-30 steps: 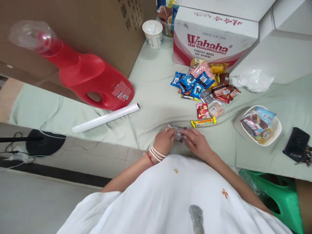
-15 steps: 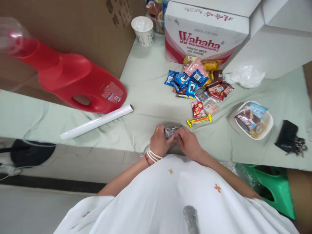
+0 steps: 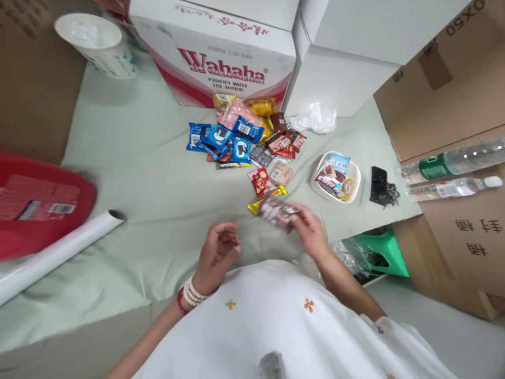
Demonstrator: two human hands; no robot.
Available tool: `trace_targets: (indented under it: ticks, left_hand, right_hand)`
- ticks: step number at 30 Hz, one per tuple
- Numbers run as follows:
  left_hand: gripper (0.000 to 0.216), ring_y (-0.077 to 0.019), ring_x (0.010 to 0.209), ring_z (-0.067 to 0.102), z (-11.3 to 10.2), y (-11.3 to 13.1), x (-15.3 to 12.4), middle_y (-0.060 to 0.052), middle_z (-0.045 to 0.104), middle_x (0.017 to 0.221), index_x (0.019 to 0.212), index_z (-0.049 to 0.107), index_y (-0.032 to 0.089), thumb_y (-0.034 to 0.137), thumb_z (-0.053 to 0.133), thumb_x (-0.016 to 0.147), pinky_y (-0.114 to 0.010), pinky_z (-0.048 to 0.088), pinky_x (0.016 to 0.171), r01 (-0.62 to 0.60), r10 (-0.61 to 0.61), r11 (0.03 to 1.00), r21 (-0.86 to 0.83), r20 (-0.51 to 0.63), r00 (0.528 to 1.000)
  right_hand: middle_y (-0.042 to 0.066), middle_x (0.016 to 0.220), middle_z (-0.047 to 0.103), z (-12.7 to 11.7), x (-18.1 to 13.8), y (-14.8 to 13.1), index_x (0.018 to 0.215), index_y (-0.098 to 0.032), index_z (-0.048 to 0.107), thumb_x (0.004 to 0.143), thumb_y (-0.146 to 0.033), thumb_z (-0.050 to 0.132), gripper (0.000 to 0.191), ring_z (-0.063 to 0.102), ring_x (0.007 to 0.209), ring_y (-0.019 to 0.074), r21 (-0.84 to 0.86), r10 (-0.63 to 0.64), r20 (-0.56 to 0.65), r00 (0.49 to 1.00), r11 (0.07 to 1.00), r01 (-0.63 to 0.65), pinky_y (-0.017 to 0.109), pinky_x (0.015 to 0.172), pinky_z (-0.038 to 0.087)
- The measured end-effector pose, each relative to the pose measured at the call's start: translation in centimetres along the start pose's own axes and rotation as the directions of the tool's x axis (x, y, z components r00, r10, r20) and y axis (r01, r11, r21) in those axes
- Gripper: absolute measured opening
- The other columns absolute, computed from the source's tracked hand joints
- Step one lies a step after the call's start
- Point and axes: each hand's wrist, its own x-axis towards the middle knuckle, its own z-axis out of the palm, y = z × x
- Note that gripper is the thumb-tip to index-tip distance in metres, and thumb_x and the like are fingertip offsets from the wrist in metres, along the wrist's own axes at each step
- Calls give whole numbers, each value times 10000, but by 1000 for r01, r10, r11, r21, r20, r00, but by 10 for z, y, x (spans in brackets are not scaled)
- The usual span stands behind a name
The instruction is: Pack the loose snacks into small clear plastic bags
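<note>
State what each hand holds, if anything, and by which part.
The right hand holds a small, brown, shiny-wrapped packet, blurred here, by its end nearest the wrist. The left hand, loosely curled, shows nothing held.

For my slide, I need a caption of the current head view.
Right hand holding a brown packet near the snack pile, left hand apart.

The bowl [image 3: 356, 177] looks smooth plastic, faintly shiny. Left of it lie crinkly, glossy film wrappers [image 3: 241, 150]; right of it, metal keys [image 3: 390, 196]; beneath it, matt, creased cloth [image 3: 165, 158]. Far left of it, a jug [image 3: 43, 202] (plastic too, from here) and glossy roll [image 3: 63, 252].
</note>
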Motion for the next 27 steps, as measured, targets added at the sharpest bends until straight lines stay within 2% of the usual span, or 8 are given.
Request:
trace_targets:
  ticks: [2, 4, 7, 10, 13, 17, 23, 27]
  left_hand:
    - [392, -149, 854, 631, -3, -2, 0, -62, 634, 1088, 1159, 556, 219, 344, 742, 837, -299, 559, 757, 65, -65, 998, -2, -56, 996]
    - [392, -148, 829, 634, -6, -4, 1, -53, 651, 1024, 1114, 570, 208, 356, 760, 805, -285, 551, 725, 113, -113, 994, -8, -103, 988]
    - [398, -159, 821, 642, -5, -5, 5, -48, 670, 964, 1075, 588, 198, 374, 773, 769, -270, 538, 688, 144, -143, 990, -4, -124, 982]
    - [358, -167, 815, 651, -1, -3, 9, -48, 687, 942, 1039, 619, 197, 403, 754, 780, -272, 535, 682, 141, -134, 987, 71, -92, 987]
    - [266, -166, 769, 641, 1, -3, 9, -28, 676, 865, 943, 658, 201, 432, 701, 818, -277, 526, 681, 117, -104, 962, 245, -66, 992]
    - [243, -160, 705, 620, -3, -6, 4, -8, 653, 784, 892, 678, 207, 443, 645, 845, -282, 510, 665, 109, -65, 901, 421, -118, 991]
    - [267, -171, 696, 638, -10, -11, 4, -12, 673, 778, 919, 674, 213, 472, 625, 871, -279, 517, 642, 125, -77, 886, 447, -126, 989]
    - [260, -174, 710, 648, -7, -6, 12, -24, 684, 811, 910, 678, 217, 462, 594, 896, -280, 527, 647, 39, -2, 848, 529, -71, 997]
  right_hand:
    - [98, 1241, 687, -54, 3, -2, 1318, -254, 590, 954, -425, 634, 404, 684, 1047, 231, 69, -49, -368, 929, 994, 80, 435, 917, 579]
    - [86, 1246, 668, -106, 15, 0, 1277, -261, 559, 904, -332, 663, 394, 686, 1069, 223, 89, -110, -639, 761, 973, 215, 460, 932, 577]
    - [36, 1098, 668, -158, 45, 11, 1179, -263, 529, 852, -234, 619, 340, 702, 983, 190, 97, -49, -830, 556, 968, 230, 473, 912, 585]
    - [31, 1000, 651, -170, 75, 26, 1152, -245, 532, 880, -264, 547, 273, 698, 896, 193, 71, 76, -779, 622, 997, -33, 485, 838, 603]
    - [82, 990, 646, -165, 89, 31, 1132, -199, 621, 919, -342, 508, 280, 670, 927, 242, -190, 45, -716, 696, 948, -257, 520, 873, 586]
    - [172, 1119, 601, -169, 82, 25, 1064, -146, 754, 894, -327, 524, 339, 619, 1079, 314, -641, -185, -661, 727, 642, -420, 544, 1032, 492]
    - [196, 1336, 527, -141, 52, 13, 1391, -189, 649, 964, -439, 555, 504, 525, 1268, 354, -891, -561, -366, 743, 441, -106, 574, 1083, 434]
    - [160, 1601, 396, -113, 52, 26, 1522, -269, 513, 978, -400, 580, 563, 327, 1485, 374, -956, -492, 4, 871, 254, 148, 624, 1179, 310]
